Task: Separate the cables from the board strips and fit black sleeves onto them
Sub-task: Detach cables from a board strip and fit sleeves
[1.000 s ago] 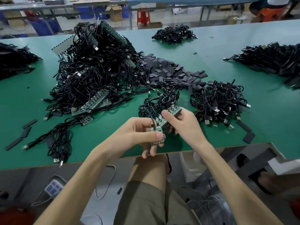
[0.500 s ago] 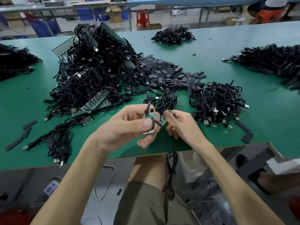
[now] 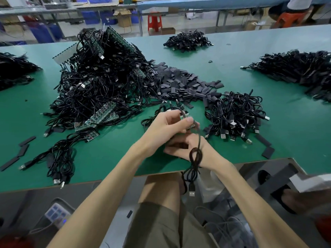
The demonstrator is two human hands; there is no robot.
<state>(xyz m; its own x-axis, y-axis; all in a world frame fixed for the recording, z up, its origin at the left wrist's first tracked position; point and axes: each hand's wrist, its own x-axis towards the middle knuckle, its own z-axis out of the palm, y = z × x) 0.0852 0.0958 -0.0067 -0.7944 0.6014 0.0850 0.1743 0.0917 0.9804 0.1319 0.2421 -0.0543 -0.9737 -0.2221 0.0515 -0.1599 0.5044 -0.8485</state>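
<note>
One view, head camera: left hand (image 3: 168,127) pinches small board piece (image 3: 185,116) between thumb and forefinger, high above table (image 3: 107,154), so cable (image 3: 195,155) hangs free, coil draping across right wrist. Right hand (image 3: 180,147) beneath, fingers curled; grip contents hidden, cannot tell. Sleeve pile (image 3: 179,83) just beyond, handy for fitting.

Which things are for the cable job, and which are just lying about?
For the job: left hand, the small board it pinches, the dangling cable, the tangled heap's board strips, black sleeves.
Lying about: red stool, cardboard box, blue bins.
</note>
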